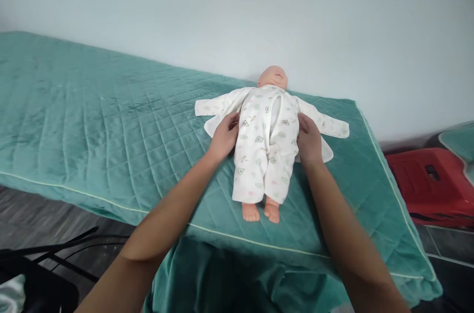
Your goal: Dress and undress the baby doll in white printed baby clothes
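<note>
A baby doll [274, 76] lies on its back on a green quilted bed cover [166, 130], its head by the wall and its bare feet [251, 212] towards me. White printed baby pants [255, 145], with a slit at the front, cover its body from neck to ankles. Spread out beneath it is a white baby jacket [222, 104], with both sleeves stretched sideways and flat. My left hand [225, 136] closes on the pants' left edge, the fingertips partly tucked behind the cloth. At the opposite edge, my right hand [309, 138] grips likewise, its fingers partly hidden.
A pale wall [222, 12] runs along the bed's far side. Beyond the right edge of the bed stands a red plastic case [431, 184] on the floor. A black chair or stand with thin bars [70, 246] is at the lower left, near my left forearm.
</note>
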A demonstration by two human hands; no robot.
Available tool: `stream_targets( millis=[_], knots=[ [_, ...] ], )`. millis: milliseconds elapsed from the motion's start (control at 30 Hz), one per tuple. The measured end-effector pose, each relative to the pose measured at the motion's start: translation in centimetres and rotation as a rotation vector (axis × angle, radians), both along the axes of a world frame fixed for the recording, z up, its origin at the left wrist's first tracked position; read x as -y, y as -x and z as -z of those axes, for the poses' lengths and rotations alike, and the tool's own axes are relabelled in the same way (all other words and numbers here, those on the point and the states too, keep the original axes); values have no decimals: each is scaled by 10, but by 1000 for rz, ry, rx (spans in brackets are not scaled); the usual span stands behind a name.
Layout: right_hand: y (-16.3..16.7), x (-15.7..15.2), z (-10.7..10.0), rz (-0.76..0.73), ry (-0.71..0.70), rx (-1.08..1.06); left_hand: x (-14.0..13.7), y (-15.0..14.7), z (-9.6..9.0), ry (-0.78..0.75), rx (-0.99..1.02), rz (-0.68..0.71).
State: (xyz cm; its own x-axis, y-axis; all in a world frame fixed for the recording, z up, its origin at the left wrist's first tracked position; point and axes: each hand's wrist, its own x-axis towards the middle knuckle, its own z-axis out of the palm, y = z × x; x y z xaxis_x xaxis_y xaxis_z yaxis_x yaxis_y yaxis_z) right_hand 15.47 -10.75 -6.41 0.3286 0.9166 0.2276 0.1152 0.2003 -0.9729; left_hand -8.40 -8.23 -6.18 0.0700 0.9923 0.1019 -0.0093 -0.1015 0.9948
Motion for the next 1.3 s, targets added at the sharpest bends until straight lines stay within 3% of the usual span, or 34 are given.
stream_targets(
  millis=[67,133,233,333,467,667,800,1100,1200,1300],
  knots=[
    [15,37,-6,46,-90,152,41,10,5,-56,-108,-65],
    [32,77,-13,-9,-132,311,86,20,9,-137,-233,-24],
    [52,127,-23,-198,-87,548,142,29,14,-214,-334,66],
    [63,155,-31,-335,-17,745,171,33,16,-254,-417,97],
    [72,170,-46,-391,55,1014,176,31,17,-348,-559,140],
    [88,165,-46,-270,64,1288,170,25,21,-349,-605,104],
    [90,165,-40,-246,28,1269,176,29,15,-430,-587,156],
    [76,197,-53,-441,-87,1070,200,54,2,-582,-613,149],
    [58,195,-47,-333,-20,939,197,42,-9,-649,-583,117],
    [43,192,-33,-175,117,980,185,20,-22,-688,-627,118]
  ],
)
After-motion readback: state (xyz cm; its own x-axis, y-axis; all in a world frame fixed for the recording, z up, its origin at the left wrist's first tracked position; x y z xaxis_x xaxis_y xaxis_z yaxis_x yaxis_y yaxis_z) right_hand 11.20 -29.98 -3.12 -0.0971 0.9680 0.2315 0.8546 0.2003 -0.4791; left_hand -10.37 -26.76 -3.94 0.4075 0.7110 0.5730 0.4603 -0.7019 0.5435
